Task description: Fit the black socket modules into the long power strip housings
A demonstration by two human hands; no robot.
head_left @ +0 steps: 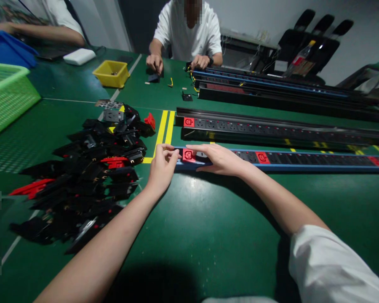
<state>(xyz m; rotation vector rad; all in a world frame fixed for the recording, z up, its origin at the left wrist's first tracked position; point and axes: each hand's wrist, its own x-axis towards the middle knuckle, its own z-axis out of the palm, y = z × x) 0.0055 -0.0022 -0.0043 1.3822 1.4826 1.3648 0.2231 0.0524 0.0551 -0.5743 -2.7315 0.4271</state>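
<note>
A long blue-framed power strip (303,167) with black and red sockets lies across the green table in front of me. At its left end, my left hand (164,164) is closed around the tip, thumb and fingers bent together. My right hand (219,159) straddles the strip just right of the end red socket (188,155), fingers on the far side and thumb along the near side. Part of the strip under that palm is hidden. Left of my hands is a heap of loose black and red socket modules (97,168).
Beyond my strip lies a black power strip (259,126). Farther back are more strips (271,94), where a co-worker (186,33) handles small parts. A yellow bin (112,73), green basket (9,92) and blue bin (9,48) stand left. Another person sits far left.
</note>
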